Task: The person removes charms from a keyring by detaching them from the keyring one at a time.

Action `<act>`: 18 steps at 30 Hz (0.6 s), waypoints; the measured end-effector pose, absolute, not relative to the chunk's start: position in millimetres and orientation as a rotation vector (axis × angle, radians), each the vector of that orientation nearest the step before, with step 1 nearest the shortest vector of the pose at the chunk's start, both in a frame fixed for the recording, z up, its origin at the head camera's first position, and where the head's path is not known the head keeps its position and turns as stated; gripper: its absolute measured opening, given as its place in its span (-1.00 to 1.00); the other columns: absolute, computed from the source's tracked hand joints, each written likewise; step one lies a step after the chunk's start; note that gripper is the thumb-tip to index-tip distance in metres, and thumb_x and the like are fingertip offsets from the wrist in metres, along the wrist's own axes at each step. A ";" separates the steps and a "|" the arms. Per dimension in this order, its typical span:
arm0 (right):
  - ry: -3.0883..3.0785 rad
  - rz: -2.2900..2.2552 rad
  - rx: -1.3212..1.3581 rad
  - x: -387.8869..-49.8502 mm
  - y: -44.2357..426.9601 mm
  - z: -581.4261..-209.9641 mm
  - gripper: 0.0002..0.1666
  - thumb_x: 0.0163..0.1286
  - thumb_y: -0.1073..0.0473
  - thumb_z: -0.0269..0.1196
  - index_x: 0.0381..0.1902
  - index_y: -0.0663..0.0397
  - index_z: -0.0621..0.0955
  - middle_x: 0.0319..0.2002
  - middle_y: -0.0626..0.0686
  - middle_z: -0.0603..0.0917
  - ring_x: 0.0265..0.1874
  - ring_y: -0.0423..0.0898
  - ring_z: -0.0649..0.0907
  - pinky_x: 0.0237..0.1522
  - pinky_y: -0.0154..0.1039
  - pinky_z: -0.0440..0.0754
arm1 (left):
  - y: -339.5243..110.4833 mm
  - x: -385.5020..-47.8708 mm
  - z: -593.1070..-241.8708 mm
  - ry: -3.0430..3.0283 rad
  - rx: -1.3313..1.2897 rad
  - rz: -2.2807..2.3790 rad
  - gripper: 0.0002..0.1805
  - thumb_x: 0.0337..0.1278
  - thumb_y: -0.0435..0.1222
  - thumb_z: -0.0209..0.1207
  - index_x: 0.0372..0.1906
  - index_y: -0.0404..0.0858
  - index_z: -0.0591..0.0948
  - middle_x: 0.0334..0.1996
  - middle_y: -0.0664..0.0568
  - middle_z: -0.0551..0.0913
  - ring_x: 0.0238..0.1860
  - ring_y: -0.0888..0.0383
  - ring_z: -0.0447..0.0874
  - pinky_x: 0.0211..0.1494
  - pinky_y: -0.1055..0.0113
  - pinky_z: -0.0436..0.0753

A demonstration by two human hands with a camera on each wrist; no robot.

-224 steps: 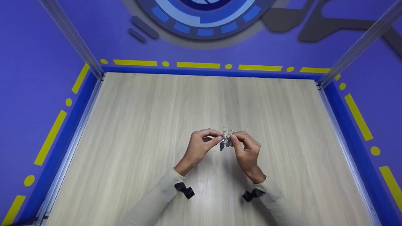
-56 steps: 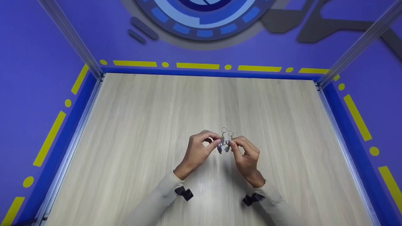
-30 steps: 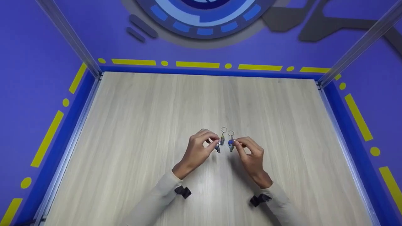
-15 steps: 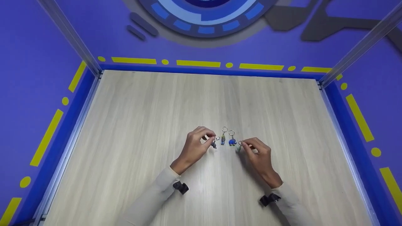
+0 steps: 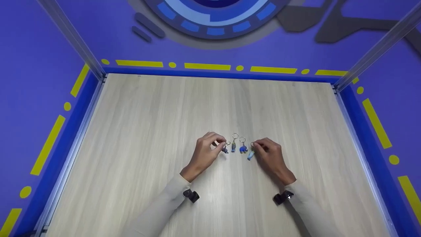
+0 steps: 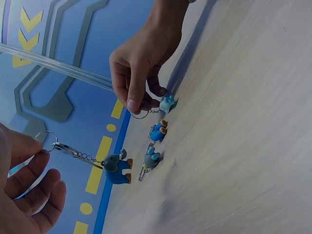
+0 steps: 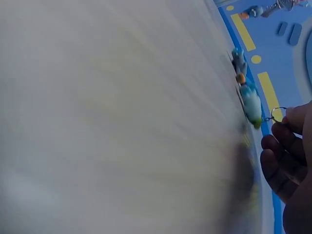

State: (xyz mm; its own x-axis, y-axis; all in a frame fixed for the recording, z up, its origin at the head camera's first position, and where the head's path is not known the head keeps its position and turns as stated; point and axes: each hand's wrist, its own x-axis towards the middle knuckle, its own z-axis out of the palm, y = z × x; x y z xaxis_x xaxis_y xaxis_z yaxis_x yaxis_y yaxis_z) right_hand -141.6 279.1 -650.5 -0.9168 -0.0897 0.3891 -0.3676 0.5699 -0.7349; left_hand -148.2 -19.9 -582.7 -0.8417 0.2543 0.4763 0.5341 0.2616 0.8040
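My left hand (image 5: 208, 149) pinches the split ring of a keychain; its grey elephant figure (image 6: 116, 168) in blue hangs above the table in the left wrist view. Between thumb and fingertips, my right hand (image 5: 271, 154) holds the ring of a light blue figure keychain (image 5: 251, 155), whose figure lies at or just over the tabletop. Two more keychains lie between the hands, rings pointing away: a grey one with blue (image 5: 233, 146) on the left and a bright blue one (image 5: 243, 149) on the right. In the right wrist view, the light blue figure (image 7: 251, 105) shows a whitish body.
The pale wood-grain table (image 5: 158, 115) is bounded by blue panels (image 5: 210, 52) with yellow markings at the back and sides. Metal posts stand at the far corners. Each wrist carries a black camera (image 5: 191, 196).
Earlier the keychains were bunched between both hands. The hands have parted, uncovering the blue keychain on the table. The right hand has gone right, then slightly forward, lowering the light blue one.
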 end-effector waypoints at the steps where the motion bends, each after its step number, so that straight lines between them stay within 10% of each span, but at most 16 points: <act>1: -2.501 1.271 0.376 -144.2 280.5 -649.2 -0.95 0.52 0.36 0.44 -0.14 0.18 0.83 -0.25 -0.01 0.83 -0.30 -0.16 0.73 -0.18 -0.53 0.59 | -20.2 -148.4 -582.4 -2.283 -0.731 -1.608 -0.93 0.34 -0.52 0.43 -0.21 -0.32 0.80 -0.28 0.02 0.79 -0.17 0.08 0.74 -0.13 -0.02 0.78; 18: -2.731 1.184 0.343 -180.1 296.5 -643.5 -0.94 0.53 0.28 0.45 -0.13 0.15 0.85 -0.19 0.06 0.84 -0.17 -0.05 0.78 -0.09 -0.25 0.70 | -19.5 -152.7 -581.2 -2.289 -0.725 -1.606 -0.93 0.37 -0.51 0.42 -0.21 -0.29 0.80 -0.27 0.05 0.78 -0.16 0.12 0.72 -0.15 -0.06 0.77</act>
